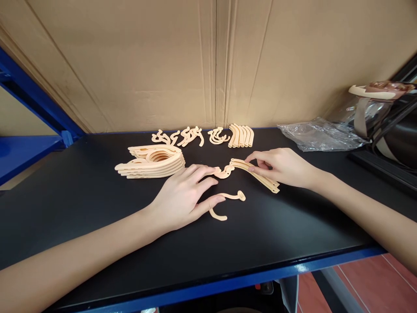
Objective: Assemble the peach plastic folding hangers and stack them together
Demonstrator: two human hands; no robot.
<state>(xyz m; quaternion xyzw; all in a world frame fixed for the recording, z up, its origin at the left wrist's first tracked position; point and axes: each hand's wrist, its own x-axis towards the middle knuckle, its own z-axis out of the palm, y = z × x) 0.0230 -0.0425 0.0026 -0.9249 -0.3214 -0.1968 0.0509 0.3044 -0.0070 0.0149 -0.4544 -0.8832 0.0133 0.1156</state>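
My left hand rests palm down with its fingers apart, the fingertips near a small curved cream piece and the thumb by a thin cream hook. A slim piece with a round end lies just right of that thumb. My right hand pinches a pair of long, slightly bent cream strips, which slant down to the right. The strips' upper left end meets the small curved piece. Left of my left hand sits a stack of cream frames with round openings.
Several small hooked pieces, curled pieces and a row of curved strips lie along the back of the black table. Clear plastic bags and a black object stand at the right. Cardboard rises behind.
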